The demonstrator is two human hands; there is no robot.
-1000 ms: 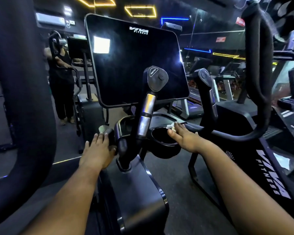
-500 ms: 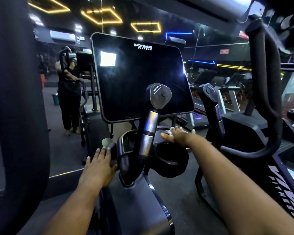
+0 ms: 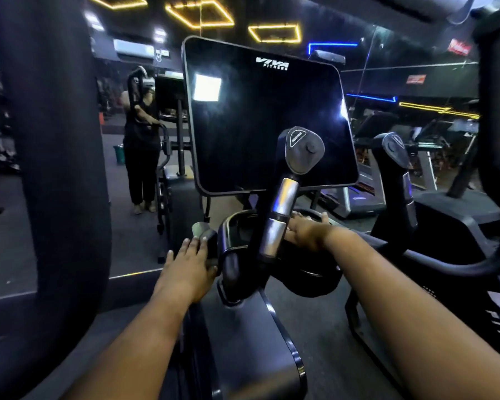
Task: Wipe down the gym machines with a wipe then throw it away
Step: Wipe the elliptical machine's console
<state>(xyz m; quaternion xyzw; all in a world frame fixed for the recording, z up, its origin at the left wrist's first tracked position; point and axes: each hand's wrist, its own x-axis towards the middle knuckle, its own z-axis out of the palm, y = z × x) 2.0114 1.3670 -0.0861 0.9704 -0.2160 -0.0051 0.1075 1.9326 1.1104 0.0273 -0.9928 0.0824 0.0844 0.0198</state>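
I stand at a black cardio machine with a dark console screen point(image 3: 266, 116). My right hand point(image 3: 306, 232) lies flat on the tray below the screen, partly behind the silver-banded centre handle point(image 3: 282, 206). The wipe is hidden under that hand. My left hand point(image 3: 188, 267) rests with straight fingers on the grey-capped stub at the left of the console, gripping nothing.
A thick black moving arm point(image 3: 64, 168) fills the left, and another point(image 3: 497, 111) curves down on the right. A second short handle point(image 3: 396, 157) stands right of the screen. A round cup holder point(image 3: 309, 275) sits below my right hand. The mirror ahead shows a person point(image 3: 140, 140) and a green bin point(image 3: 119, 154).
My right hand has slid left along the tray, behind the centre handle, and the white wipe seen at its fingertips is now covered. My left hand has stayed in place.
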